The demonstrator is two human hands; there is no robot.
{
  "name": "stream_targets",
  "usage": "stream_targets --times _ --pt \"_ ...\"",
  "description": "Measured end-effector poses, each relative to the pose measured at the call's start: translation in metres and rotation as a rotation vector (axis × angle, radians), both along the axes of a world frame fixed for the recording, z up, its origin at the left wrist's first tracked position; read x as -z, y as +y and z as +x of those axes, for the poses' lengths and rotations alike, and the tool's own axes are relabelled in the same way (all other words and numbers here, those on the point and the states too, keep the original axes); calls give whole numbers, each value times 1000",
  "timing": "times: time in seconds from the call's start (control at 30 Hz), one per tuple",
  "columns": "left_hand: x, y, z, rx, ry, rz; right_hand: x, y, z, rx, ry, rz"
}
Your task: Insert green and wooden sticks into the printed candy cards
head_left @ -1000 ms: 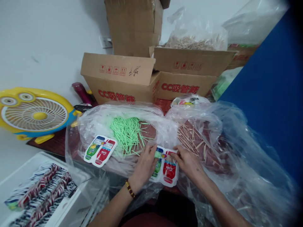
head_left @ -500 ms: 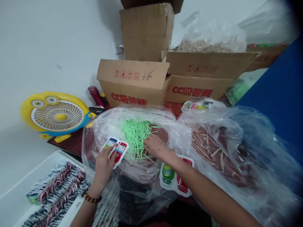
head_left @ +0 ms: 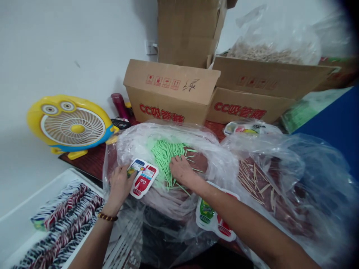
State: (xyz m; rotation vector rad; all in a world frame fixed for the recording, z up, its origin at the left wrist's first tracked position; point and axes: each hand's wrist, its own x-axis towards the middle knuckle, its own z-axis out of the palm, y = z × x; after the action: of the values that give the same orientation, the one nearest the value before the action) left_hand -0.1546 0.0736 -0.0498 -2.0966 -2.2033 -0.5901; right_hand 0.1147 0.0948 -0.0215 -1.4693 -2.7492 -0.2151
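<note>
Well, crossed green sticks (head_left: 165,151) could scatter if the right hand (head_left: 181,170), curled into their pile, grip unclear, drags several, while the left hand (head_left: 120,183) holds a pack (head_left: 145,179) beside them.

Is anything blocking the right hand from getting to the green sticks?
Nothing visible. The right hand is right at the green sticks, on the pile's right side. Clear plastic lies around the pile, not between them.
</note>
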Motion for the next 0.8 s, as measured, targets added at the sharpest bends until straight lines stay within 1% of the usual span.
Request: stream_targets --times 0.2,0.33,0.43,0.57,0.7,0.8 --pt "-7 2 2 -46 41 -121 -3 -2 20 13 -2 -44" --pt "-8 3 4 -51 3 -126 -10 -3 37 53 44 -112" --pt "-9 2 5 -66 -43 -85 -12 -1 45 88 112 -190" --pt "-15 4 8 -78 -74 -48 -6 4 51 148 224 -280" --pt "-25 10 5 -78 -173 -129 0 11 57 239 397 -360" --pt "-29 15 -1 -78 -284 -183 0 14 61 302 588 -411"
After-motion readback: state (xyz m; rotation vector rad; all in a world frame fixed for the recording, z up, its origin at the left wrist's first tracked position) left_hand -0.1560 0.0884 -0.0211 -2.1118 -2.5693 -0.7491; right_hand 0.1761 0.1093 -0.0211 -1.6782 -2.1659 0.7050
